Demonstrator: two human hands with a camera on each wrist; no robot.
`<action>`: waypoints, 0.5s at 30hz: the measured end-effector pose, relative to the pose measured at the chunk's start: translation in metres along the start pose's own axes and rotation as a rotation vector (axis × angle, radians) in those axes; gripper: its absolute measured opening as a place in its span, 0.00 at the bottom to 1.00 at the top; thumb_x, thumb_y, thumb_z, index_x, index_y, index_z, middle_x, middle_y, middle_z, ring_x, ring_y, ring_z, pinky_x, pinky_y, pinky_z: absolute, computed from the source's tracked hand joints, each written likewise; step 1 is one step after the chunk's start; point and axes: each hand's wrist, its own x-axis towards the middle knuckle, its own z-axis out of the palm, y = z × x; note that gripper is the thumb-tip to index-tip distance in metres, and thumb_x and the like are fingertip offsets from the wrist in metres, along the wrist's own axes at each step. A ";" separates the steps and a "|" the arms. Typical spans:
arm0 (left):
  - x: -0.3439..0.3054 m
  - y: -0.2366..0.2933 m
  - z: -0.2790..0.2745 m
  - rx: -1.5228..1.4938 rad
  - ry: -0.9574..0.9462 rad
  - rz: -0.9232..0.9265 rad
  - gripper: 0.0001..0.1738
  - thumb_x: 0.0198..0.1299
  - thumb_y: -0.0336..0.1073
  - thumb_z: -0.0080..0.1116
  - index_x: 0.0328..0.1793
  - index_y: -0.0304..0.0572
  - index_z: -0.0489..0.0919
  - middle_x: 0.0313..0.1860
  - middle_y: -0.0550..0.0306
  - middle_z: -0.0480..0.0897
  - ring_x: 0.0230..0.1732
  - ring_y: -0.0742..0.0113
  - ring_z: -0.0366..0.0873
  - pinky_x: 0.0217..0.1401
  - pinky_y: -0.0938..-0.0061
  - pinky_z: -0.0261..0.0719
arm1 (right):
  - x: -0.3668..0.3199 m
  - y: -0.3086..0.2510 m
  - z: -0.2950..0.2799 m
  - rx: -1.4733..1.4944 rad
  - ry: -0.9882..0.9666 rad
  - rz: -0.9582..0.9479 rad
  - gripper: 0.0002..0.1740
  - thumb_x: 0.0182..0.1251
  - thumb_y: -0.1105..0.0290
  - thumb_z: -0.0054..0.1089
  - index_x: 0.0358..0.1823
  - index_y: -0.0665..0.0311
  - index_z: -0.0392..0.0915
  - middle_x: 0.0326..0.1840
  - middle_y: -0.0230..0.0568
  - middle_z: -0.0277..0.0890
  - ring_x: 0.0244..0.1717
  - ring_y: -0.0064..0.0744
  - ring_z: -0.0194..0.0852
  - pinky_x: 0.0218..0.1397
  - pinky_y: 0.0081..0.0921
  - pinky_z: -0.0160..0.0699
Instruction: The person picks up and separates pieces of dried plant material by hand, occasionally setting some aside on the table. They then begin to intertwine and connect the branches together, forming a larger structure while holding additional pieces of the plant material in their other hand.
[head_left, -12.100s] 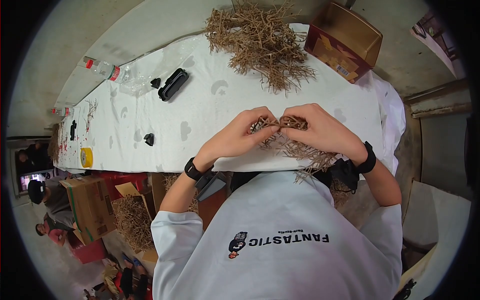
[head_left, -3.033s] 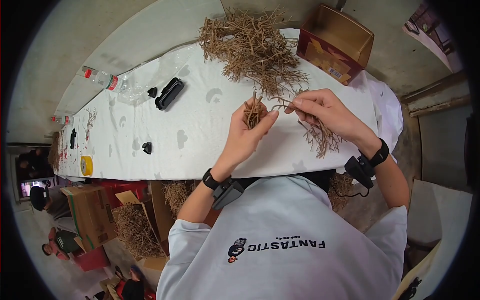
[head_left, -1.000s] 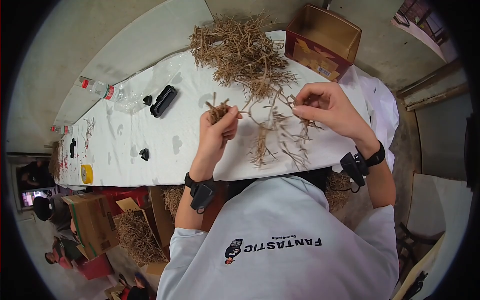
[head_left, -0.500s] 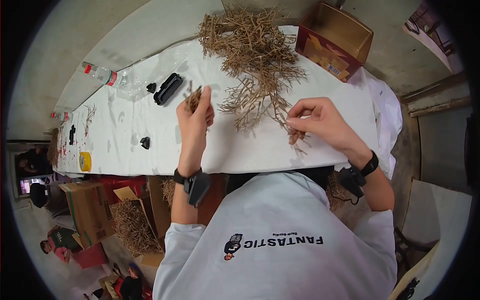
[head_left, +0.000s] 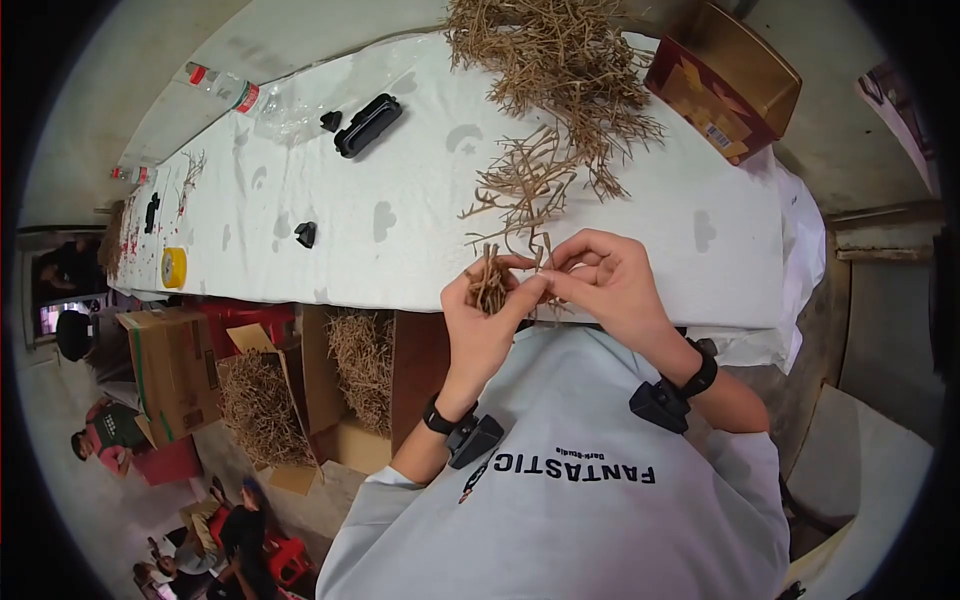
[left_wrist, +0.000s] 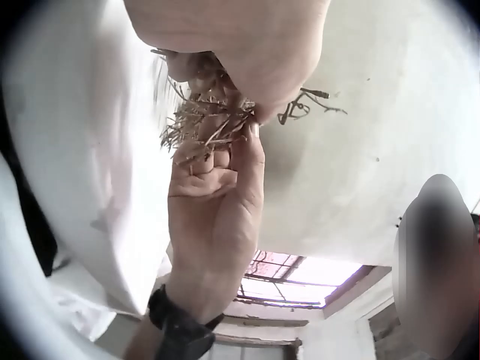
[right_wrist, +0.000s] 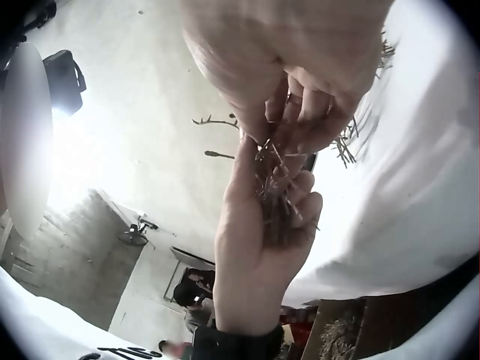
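Note:
My left hand (head_left: 480,325) grips a tight bundle of dry brown twigs (head_left: 488,284), their ends standing up out of the fist. Close beside it, my right hand (head_left: 612,290) pinches a thin twig (head_left: 541,256) between thumb and fingers, the two thumbs almost meeting. A loose branching spray of twigs (head_left: 525,185) lies on the white cloth just beyond the hands. In the left wrist view, twig ends (left_wrist: 214,124) poke out between both hands. The right wrist view shows the bundle (right_wrist: 279,214) in the left palm, partly covered by the right hand's fingers.
A big heap of twigs (head_left: 560,60) lies at the back beside a red and gold box (head_left: 720,90). On the table (head_left: 400,250) are a black case (head_left: 368,125), yellow tape roll (head_left: 174,267) and plastic bottle (head_left: 222,86). Cardboard boxes (head_left: 175,375) with twigs stand below; people sit further off.
The hands, apart half a second ago, have come together near the table's front edge. The left hand moved right with its bundle. The loose spray now lies on the cloth, and the head view has shifted.

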 end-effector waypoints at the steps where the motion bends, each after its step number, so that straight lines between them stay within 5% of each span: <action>1: 0.005 -0.003 0.001 -0.034 -0.008 -0.048 0.06 0.66 0.31 0.67 0.42 0.36 0.85 0.28 0.72 0.76 0.30 0.86 0.68 0.31 0.87 0.64 | -0.002 0.000 0.002 -0.017 0.003 -0.007 0.06 0.70 0.80 0.64 0.44 0.75 0.77 0.41 0.43 0.83 0.41 0.27 0.87 0.47 0.21 0.87; 7: 0.024 -0.017 0.002 -0.424 -0.043 -0.302 0.08 0.70 0.35 0.64 0.44 0.36 0.84 0.33 0.67 0.81 0.30 0.86 0.71 0.31 0.85 0.68 | -0.004 0.006 0.000 0.003 0.024 -0.022 0.08 0.70 0.80 0.64 0.46 0.76 0.77 0.42 0.42 0.82 0.45 0.26 0.86 0.48 0.20 0.86; 12: 0.018 -0.005 0.008 -0.448 -0.018 -0.333 0.08 0.71 0.34 0.63 0.43 0.36 0.84 0.35 0.64 0.83 0.31 0.84 0.74 0.34 0.85 0.72 | -0.003 0.012 0.002 0.033 0.067 -0.048 0.05 0.69 0.82 0.64 0.43 0.76 0.80 0.43 0.40 0.82 0.46 0.24 0.84 0.50 0.19 0.84; 15: 0.015 -0.002 0.004 -0.138 -0.118 -0.160 0.10 0.74 0.37 0.58 0.43 0.38 0.82 0.33 0.64 0.83 0.30 0.83 0.75 0.31 0.84 0.71 | 0.000 0.016 0.002 0.002 0.087 -0.107 0.04 0.66 0.83 0.65 0.40 0.76 0.81 0.44 0.39 0.81 0.46 0.24 0.81 0.51 0.20 0.81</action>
